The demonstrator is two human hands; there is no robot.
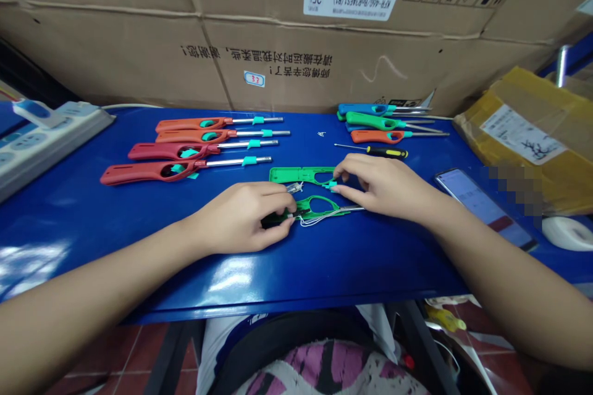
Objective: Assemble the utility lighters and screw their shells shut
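An opened green lighter lies in two halves at the middle of the blue table. My left hand (pixel 252 216) closes its fingers and thumb on the near green lighter half (pixel 319 203), which holds dark inner parts, white wires (pixel 319 218) and a metal tube. Beside those fingertips is a small clear-and-metal part (pixel 294 187). The far green casing half (pixel 301 174) lies just behind. My right hand (pixel 377 185) pinches a small teal piece (pixel 330 185), likely the trigger, between thumb and finger, next to that far half.
Several orange and red lighters (pixel 194 124) lie in a row at left; blue, green and orange ones (pixel 377 136) lie at back right. A screwdriver (pixel 386 152), phone (pixel 482 207), taped parcel (pixel 528 136), tape roll (pixel 567 233) and power strip (pixel 46 139) surround them. A large carton (pixel 259 24) stands behind.
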